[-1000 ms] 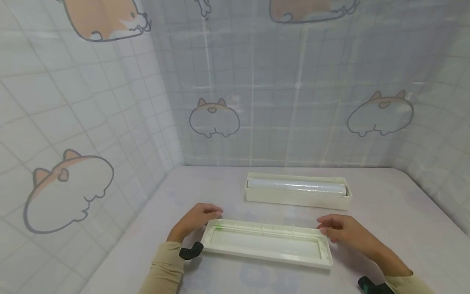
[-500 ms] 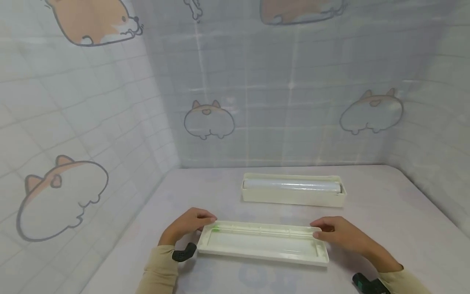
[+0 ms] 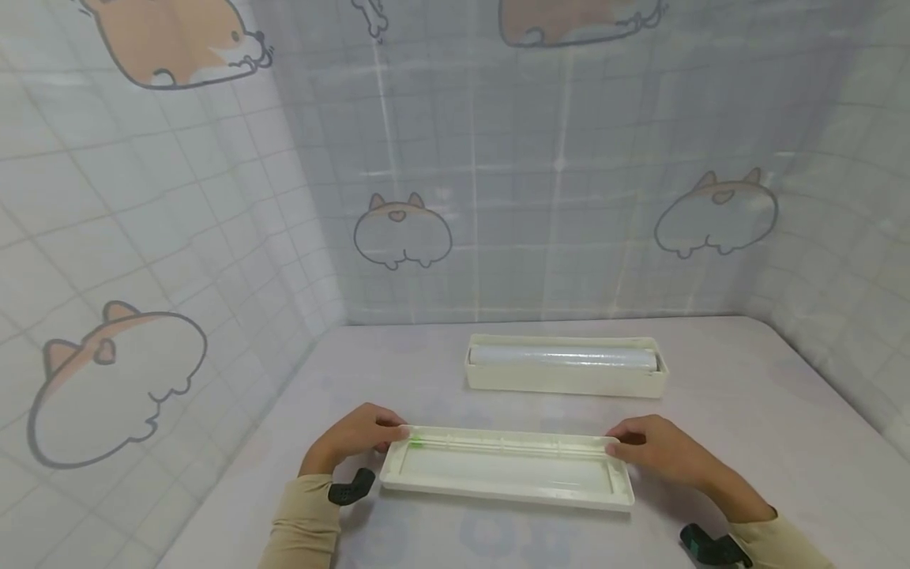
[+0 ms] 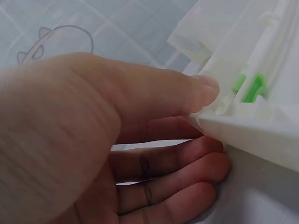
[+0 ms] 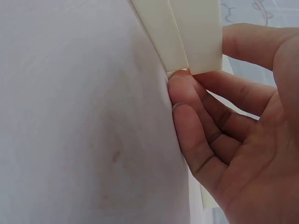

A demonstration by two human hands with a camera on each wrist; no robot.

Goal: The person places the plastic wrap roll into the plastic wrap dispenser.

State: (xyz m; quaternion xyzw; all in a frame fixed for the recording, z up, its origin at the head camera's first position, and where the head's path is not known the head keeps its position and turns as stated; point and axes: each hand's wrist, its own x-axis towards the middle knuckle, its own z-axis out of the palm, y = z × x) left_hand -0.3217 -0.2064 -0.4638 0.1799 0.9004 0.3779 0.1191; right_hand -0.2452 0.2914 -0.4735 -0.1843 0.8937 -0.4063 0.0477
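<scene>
A long cream-white lid [image 3: 498, 474] lies with its hollow inner side up near the front of the table. Its far side carries a cutter rail with a small green slider [image 4: 254, 87] at the left end. My left hand [image 3: 359, 435] pinches the far left corner, thumb on top and fingers beneath the rim. At the far right corner, my right hand [image 3: 661, 450] holds the lid between thumb and fingers; the right wrist view shows its lower fingertips against the tabletop. Behind the lid stands a matching open box [image 3: 565, 382] holding a roll of cling film [image 3: 562, 357].
A pale patterned cover lies over the table [image 3: 398, 363]. Patterned sheeting with dog drawings forms the back wall [image 3: 512, 197] and both sides. Black wrist cameras sit on both of my wrists.
Both hands have come in onto the lid's far corners and now pinch them. The whole head view has shifted slightly, so things appear further left. The box and roll stay put.
</scene>
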